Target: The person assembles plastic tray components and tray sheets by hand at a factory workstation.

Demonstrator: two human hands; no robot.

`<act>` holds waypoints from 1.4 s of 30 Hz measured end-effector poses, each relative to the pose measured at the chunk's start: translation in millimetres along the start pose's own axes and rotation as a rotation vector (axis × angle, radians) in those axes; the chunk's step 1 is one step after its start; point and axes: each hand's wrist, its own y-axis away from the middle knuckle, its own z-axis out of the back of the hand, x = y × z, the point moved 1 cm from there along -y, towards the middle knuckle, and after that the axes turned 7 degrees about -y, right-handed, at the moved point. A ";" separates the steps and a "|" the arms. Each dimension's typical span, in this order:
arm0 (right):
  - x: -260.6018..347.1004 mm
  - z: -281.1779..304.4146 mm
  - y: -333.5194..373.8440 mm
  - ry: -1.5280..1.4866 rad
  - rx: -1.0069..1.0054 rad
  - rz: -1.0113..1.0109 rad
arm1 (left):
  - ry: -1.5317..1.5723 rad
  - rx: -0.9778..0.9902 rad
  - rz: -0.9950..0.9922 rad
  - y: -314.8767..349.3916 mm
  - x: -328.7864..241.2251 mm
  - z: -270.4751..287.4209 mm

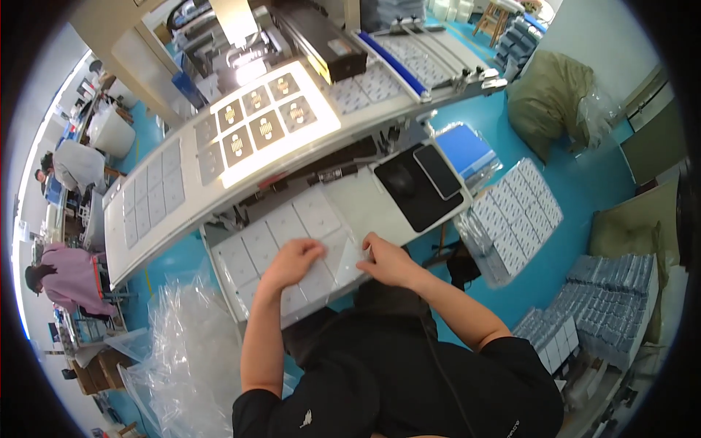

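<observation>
On the pull-out tray in front of me lies a sheet of white cards [255, 244], scored into rectangles with small marks on them. My left hand [290, 263] is over the middle of the sheet, its fingers curled together; what they pinch, if anything, is hidden. At the sheet's right edge my right hand [388, 261] has its thumb and fingers bent around the edge of a clear plastic film [349, 261]. That film shows as a shiny, slanted corner beside the fingertips, partly over the cards.
Beyond the tray stands a machine table [164, 232] with a brightly lit card sheet [266, 120]. A black mat [409, 208] holds a phone [437, 171] and mouse [398, 182]. Patterned sheets [520, 219] are stacked at right; crumpled clear plastic [193, 350] lies lower left.
</observation>
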 end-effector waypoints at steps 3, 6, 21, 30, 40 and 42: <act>7.0 -14.4 -2.9 0.215 -0.251 0.268 | 0.277 0.035 -0.070 -1.4 0.9 -15.7; 7.6 -31.7 -23.9 0.280 -0.331 0.406 | 0.188 0.007 0.030 -7.7 -20.5 -24.0; 4.2 -52.3 -31.0 0.472 -0.314 0.480 | -0.569 -0.585 -0.060 -16.8 7.9 -35.3; 36.1 -52.1 -42.6 0.716 -0.319 0.396 | -0.703 -0.775 -0.095 -25.4 25.2 -33.0; 45.5 -83.4 -71.9 0.481 -0.259 0.632 | -0.610 -0.729 -0.061 -18.6 41.8 -11.0; 51.4 -84.7 -74.4 0.489 -0.235 0.621 | -0.606 -0.733 -0.007 -19.8 72.4 11.7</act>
